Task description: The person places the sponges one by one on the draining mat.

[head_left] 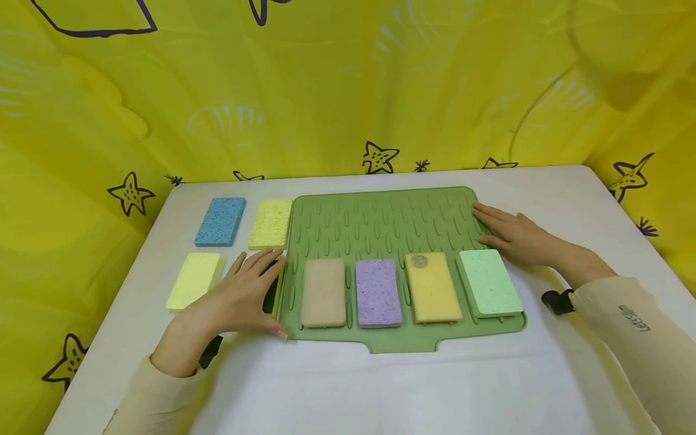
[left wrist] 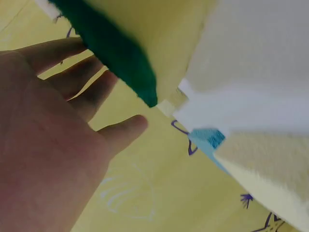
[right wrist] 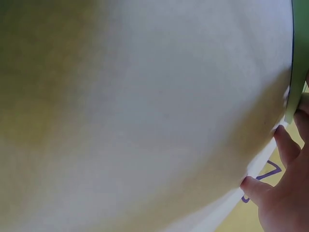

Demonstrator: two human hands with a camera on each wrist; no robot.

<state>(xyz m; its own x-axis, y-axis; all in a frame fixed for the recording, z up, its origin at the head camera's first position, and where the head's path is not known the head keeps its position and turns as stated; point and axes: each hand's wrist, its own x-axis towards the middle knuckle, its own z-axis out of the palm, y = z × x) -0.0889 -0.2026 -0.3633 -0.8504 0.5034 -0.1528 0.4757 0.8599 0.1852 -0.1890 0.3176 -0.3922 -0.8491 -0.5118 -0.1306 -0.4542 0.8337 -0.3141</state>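
Mat (head_left: 375, 220), one, green, with raised oblong ridges, lies flat on the white surface (head_left: 402, 389). Four rectangular sponges (head_left: 379, 293), the purple one pitted, lie in a row on its near half. Four more lie left of it, including one scouring sponge (head_left: 270, 296) with a dark green layer. Your left grip (head_left: 241, 296) is spread over this sponge; your right grip (head_left: 516, 238) has fingers extended at the mat's right edge.
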